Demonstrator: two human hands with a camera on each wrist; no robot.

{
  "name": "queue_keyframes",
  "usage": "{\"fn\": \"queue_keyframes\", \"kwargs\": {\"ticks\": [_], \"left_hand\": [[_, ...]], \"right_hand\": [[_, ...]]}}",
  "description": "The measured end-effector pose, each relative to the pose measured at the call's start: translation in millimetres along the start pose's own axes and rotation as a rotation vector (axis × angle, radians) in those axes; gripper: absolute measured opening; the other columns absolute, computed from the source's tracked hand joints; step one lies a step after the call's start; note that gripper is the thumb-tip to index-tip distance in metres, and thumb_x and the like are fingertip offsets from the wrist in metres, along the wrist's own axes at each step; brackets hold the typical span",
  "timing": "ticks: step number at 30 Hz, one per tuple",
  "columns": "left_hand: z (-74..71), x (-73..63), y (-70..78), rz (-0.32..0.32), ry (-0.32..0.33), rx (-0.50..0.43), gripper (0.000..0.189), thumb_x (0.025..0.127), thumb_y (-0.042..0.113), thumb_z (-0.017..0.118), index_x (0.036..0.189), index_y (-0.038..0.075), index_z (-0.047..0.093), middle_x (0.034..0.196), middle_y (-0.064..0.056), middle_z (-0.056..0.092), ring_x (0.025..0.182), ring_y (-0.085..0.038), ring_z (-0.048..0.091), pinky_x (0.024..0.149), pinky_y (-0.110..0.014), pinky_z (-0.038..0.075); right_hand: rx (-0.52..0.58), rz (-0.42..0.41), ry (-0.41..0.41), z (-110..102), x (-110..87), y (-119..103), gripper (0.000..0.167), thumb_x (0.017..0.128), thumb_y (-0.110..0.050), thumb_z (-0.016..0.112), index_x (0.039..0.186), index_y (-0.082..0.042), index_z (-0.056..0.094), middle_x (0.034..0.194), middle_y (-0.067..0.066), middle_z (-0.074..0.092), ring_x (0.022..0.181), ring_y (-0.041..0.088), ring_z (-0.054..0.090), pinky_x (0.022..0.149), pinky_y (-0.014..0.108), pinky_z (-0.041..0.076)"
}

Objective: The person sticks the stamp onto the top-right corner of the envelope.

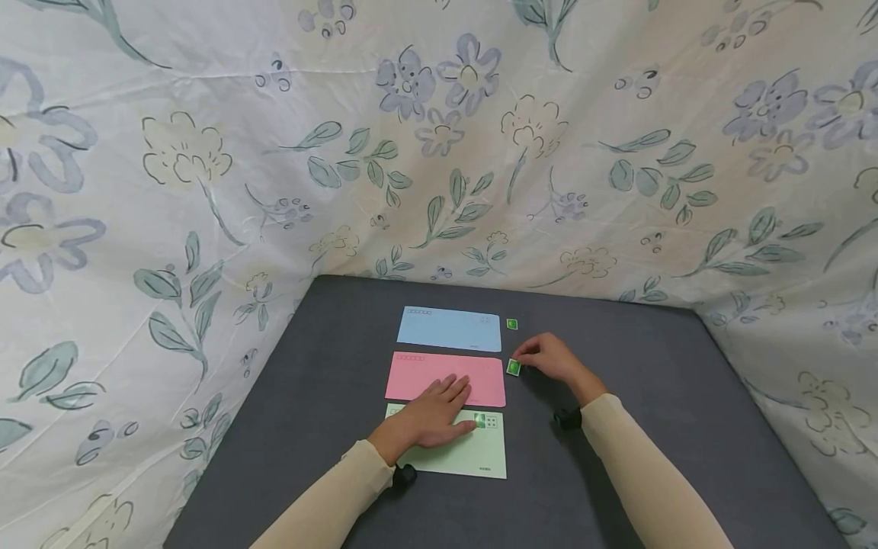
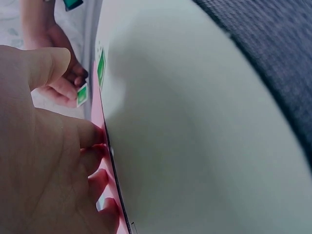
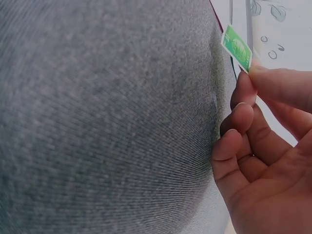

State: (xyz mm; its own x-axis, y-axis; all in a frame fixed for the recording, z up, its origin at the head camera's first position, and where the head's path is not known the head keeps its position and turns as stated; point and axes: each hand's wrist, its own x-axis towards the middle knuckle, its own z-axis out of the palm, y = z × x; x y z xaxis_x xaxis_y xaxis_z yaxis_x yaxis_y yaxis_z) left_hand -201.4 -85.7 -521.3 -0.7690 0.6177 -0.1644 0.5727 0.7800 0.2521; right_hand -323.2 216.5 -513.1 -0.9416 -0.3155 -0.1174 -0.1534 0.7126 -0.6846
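Note:
Between thumb and fingertip my right hand (image 1: 551, 357) pinches a small green stamp (image 3: 237, 48) with a white border, held by one corner. In the head view that stamp lies just off the right edge of the pink envelope (image 1: 411, 374). My left hand (image 1: 434, 415) rests flat, fingers straight, with its fingertips on the pink envelope and its palm over the pale green envelope (image 1: 473, 456). A green stamp (image 1: 480, 420) sits at the upper right corner of the green envelope. Above the pink one lies a blue envelope (image 1: 449, 329), with another green stamp (image 1: 512, 324) to its right.
The three envelopes lie in a column on a dark grey tabletop (image 1: 329, 343). A flowered cloth (image 1: 439, 152) hangs behind the table and along both sides. Dark wrist bands (image 1: 567, 418) show at the sleeve ends.

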Motion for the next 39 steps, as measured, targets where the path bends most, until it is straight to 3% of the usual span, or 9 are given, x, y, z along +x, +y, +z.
{"fn": "queue_keyframes", "kwargs": {"ticks": [25, 39], "left_hand": [[0.3, 1.3, -2.8, -0.001, -0.006, -0.005, 0.08, 0.112, 0.06, 0.039, 0.172, 0.008, 0.029, 0.18, -0.005, 0.02, 0.166, -0.027, 0.014, 0.132, -0.044, 0.014], [0.5, 1.1, -1.7, -0.011, -0.015, -0.003, 0.08, 0.113, 0.061, 0.039, 0.173, 0.009, 0.028, 0.18, -0.004, 0.018, 0.166, -0.025, 0.013, 0.133, -0.043, 0.013]], "right_hand": [[0.03, 0.024, -0.011, 4.4, 6.9, -13.5, 0.011, 0.102, -0.015, 0.077, 0.107, -0.01, 0.087, 0.106, 0.004, 0.077, 0.095, 0.025, 0.063, 0.086, 0.041, 0.056], [0.014, -0.026, -0.012, 9.3, 11.1, -21.5, 0.012, 0.103, -0.013, 0.076, 0.109, -0.009, 0.086, 0.105, 0.005, 0.078, 0.094, 0.025, 0.064, 0.085, 0.04, 0.057]]}}
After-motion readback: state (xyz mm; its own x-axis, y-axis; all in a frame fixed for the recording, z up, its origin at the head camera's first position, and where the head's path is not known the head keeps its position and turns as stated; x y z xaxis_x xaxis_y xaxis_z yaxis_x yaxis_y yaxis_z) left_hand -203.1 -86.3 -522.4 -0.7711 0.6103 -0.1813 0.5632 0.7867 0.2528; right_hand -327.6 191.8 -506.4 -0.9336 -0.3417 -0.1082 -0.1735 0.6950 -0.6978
